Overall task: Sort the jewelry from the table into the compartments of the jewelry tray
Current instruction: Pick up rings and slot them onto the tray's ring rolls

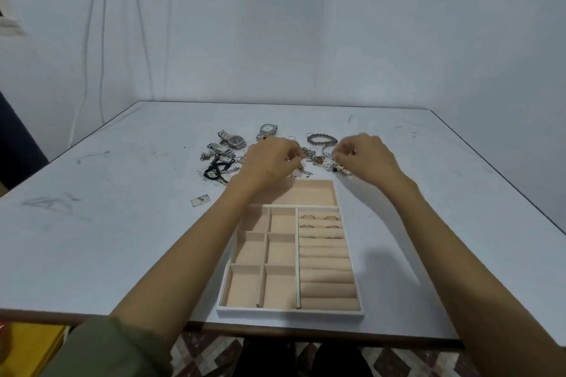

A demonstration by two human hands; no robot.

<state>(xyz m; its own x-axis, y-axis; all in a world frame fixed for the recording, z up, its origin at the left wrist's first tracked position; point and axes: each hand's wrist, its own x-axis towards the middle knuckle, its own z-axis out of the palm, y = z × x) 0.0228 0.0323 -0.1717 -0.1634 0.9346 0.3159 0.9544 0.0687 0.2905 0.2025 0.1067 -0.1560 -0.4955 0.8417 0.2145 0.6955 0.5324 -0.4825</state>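
A white jewelry tray (291,313) with beige lining sits on the table in front of me. Several thin rings (307,217) stand in its ring rolls at the upper right, and its other compartments hold nothing. Behind the tray lies a tangled jewelry pile (318,159) of chains and rings. My left hand (269,161) hovers over the pile's left part, fingers curled, pinching a small shiny piece. My right hand (366,159) is over the pile's right part, thumb and fingers pinched on another small piece. Both pieces are too small to name.
Two silver watches (268,131) (235,141) and a beaded bracelet (321,139) lie behind the hands. A black cord piece (216,170) and chains lie at the left. A small tag (200,200) lies left of the tray. A yellow object (27,346) sits below the table edge.
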